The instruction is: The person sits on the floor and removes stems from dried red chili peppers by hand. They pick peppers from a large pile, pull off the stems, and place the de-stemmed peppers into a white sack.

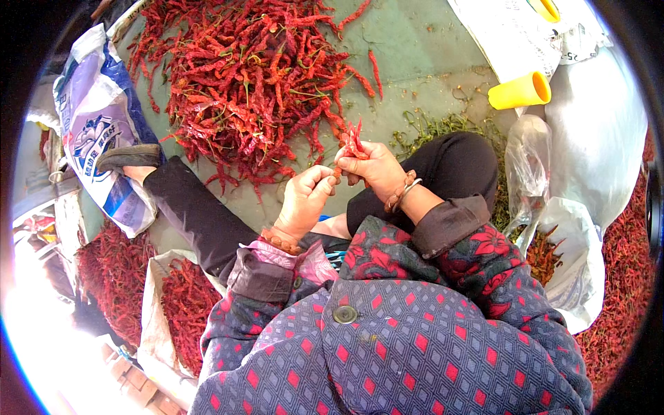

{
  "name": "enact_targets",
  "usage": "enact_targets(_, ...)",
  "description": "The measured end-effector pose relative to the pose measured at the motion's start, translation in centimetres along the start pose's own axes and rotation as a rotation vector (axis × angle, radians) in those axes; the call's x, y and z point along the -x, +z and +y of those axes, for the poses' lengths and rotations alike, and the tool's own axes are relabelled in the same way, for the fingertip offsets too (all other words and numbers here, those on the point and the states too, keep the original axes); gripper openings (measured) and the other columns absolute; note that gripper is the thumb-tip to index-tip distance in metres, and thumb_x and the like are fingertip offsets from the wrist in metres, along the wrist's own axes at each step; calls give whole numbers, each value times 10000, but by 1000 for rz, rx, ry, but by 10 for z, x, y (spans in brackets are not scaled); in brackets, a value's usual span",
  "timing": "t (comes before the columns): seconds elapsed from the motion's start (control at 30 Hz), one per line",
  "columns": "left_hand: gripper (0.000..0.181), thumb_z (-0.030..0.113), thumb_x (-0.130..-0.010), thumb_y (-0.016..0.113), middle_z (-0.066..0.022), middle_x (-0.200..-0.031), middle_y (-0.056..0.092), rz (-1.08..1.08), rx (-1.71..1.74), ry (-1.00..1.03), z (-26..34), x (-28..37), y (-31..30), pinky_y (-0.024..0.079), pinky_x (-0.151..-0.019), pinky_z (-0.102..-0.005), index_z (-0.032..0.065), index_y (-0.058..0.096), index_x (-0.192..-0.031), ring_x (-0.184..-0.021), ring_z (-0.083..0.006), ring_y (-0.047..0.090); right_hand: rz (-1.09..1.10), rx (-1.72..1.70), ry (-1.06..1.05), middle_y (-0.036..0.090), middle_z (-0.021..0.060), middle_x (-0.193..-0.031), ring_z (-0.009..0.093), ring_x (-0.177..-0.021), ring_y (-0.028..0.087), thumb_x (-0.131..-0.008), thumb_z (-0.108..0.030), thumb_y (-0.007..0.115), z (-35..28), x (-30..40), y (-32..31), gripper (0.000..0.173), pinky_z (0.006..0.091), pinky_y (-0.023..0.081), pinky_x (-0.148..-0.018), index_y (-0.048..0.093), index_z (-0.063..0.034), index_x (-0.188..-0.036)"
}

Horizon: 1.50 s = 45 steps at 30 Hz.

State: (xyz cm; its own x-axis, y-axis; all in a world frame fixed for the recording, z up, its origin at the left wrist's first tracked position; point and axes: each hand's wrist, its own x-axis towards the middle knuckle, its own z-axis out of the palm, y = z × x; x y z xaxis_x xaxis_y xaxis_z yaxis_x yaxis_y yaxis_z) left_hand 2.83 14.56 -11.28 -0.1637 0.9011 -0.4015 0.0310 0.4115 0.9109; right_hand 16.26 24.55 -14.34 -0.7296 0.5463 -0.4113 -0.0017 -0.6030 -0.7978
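In front of my chest both hands meet, just past the near edge of a large heap of dried red chili peppers (249, 88). My right hand (377, 167) grips a small bunch of dried chilies (355, 141), their tips pointing up between thumb and fingers. With thumb and forefinger, my left hand (306, 199) pinches the end of an orange-red chili (337, 173) that spans the small gap between the hands. The fingers cover most of that chili. Green chili stems (436, 127) lie scattered beyond my right knee.
A yellow plastic tube (519, 91) rests at the right, by a large clear plastic bag (596, 129). Nearer, an open white sack (578, 295) holds darker chilies. At left are a printed purple-and-white sack (88, 111) under my foot and a sack of chilies (151, 306).
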Motion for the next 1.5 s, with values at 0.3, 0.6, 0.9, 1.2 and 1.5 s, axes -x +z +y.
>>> enact_targets(0.3, 73, 54, -799, 548, -23, -666, 541, -240, -44, 206, 31, 16, 7, 412, -581, -216, -6, 560, -759, -639, -76, 503, 81, -110, 79, 571, 48, -710, 75, -523, 483, -799, -156, 596, -4, -7, -9, 122, 211, 412, -475, 549, -45, -821)
enact_targets(0.6, 135, 120, -749, 545, -172, -780, 586, -243, -870, -46, -46, 32, -33, 454, -647, -373, 42, 573, -855, -743, -331, 577, 58, -146, 100, 580, 38, -719, 92, -549, 529, -816, -170, 551, -4, -4, -2, 110, 221, 421, -487, 542, -61, -825)
enact_targets(0.9, 191, 232, -787, 504, -146, -805, 585, 81, -925, 2, -63, -28, -34, 451, -677, -402, 53, 557, -827, -773, -322, 566, 172, -187, 92, 569, 45, -716, 167, -641, 577, -819, -172, 556, -3, -6, -8, 115, 267, 461, -572, 528, -60, -814)
enact_targets(1.2, 213, 236, -754, 556, -152, -853, 565, 114, -1178, -119, -82, -38, -28, 459, -656, -420, 55, 507, -856, -775, -325, 570, 225, -183, 91, 537, 9, -591, 133, -531, 555, -779, -194, 610, -2, -8, -6, 153, 233, 430, -461, 513, -78, -793)
enact_targets(1.5, 122, 87, -704, 574, -84, -704, 514, 146, -922, 427, -12, 13, -17, 422, -576, -375, 89, 535, -820, -649, -279, 533, -65, 116, 332, 512, 12, -577, 110, -479, 512, -772, -252, 627, 5, -6, -3, 219, 237, 404, -433, 551, -51, -810)
